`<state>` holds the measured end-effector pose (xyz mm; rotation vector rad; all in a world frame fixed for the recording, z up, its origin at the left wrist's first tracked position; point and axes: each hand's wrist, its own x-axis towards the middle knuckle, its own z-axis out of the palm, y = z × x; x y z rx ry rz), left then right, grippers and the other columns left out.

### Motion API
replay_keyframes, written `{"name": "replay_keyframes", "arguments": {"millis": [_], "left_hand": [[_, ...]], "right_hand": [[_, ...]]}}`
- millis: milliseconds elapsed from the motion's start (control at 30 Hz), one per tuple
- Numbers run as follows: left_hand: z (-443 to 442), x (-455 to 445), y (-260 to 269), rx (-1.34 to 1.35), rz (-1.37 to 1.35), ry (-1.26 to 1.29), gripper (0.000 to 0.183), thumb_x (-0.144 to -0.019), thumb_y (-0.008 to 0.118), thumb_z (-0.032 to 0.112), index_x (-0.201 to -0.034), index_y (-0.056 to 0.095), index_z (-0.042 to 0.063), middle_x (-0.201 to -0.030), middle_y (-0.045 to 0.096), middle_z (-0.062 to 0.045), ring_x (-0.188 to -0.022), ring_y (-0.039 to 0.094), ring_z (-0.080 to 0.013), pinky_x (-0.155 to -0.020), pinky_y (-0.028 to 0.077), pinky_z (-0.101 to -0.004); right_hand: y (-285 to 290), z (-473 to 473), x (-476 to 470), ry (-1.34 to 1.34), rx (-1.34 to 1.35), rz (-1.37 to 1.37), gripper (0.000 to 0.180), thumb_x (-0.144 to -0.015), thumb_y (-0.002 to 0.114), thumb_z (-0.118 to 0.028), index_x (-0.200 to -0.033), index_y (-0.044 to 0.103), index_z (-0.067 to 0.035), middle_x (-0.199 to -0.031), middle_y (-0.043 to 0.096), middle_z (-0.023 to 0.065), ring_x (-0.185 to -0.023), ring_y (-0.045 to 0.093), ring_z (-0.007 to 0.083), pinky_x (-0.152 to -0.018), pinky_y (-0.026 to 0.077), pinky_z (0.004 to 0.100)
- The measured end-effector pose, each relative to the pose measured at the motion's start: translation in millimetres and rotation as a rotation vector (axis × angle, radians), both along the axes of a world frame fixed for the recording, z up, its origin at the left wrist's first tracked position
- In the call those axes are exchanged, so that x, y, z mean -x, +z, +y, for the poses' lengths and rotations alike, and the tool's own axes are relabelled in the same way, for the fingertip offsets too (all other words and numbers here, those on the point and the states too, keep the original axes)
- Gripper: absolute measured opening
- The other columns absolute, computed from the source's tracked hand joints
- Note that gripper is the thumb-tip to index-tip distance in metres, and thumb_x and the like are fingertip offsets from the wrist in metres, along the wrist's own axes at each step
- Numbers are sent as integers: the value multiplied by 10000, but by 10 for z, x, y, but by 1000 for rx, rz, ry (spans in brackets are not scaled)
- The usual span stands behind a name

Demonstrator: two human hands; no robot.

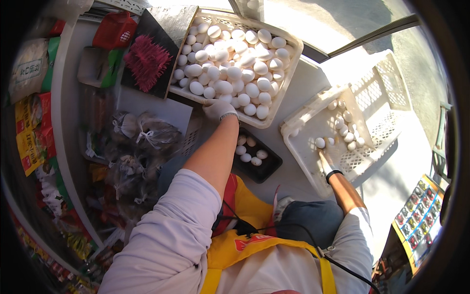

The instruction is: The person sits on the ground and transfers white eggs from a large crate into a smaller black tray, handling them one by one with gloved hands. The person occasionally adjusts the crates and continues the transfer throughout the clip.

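Note:
A white plastic crate (284, 93) heaped with white eggs (235, 73) stands before me. My left hand (220, 109), in a pale glove with a metal watch band at the wrist, is closed on the near rim of this crate. To the right is a second white plastic crate (312, 172) with several eggs (349, 137) on its bottom. My right hand (331, 156), gloved and with a black wristband, reaches down into it. Its fingertips are beside two eggs (320, 142); whether they grip one is not clear. A black tray (260, 175) between my arms holds several eggs, some with dark marks.
A pink bristly duster (147, 62) lies on a dark board (134, 79) left of the heaped crate. Tied plastic bags (150, 132) are piled below it. Shelves of packaged goods (31, 128) line the left. A card of small packed items (418, 220) is at right.

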<state>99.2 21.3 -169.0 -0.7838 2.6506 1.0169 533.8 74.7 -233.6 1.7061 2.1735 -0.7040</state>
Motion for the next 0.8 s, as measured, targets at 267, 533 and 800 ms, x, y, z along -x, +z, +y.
{"name": "replay_keyframes", "arguments": {"millis": [267, 533, 800], "left_hand": [[29, 10, 63, -34, -20, 13, 626, -1120, 296, 388, -1336, 607, -111, -1301, 665, -343, -1195, 664, -473, -1052, 556, -493], [43, -4, 100, 19, -88, -22, 685, -1125, 220, 415, -1331, 605, -113, -1312, 666, -326, -1174, 681, -462, -1030, 565, -502], [51, -39, 132, 36, -117, -28, 672, -1125, 216, 412, -1328, 618, -86, -1309, 684, -294, -1168, 690, -448, -1041, 550, -513]], "right_hand": [[-252, -11, 11, 83, 44, 11, 827, -757, 897, -228, -1503, 543, -272, -1685, 231, 253, -1414, 474, 469, -1111, 512, 463], [125, -68, 401, -580, 620, 499, 664, -975, 735, -360, -1581, 470, -301, -1671, 297, 235, -1399, 512, 389, -1111, 510, 427], [105, -54, 601, 225, 309, 288, 657, -883, 754, -194, -1482, 487, -151, -1551, 444, 268, -1304, 579, 427, -1029, 551, 467]]}}
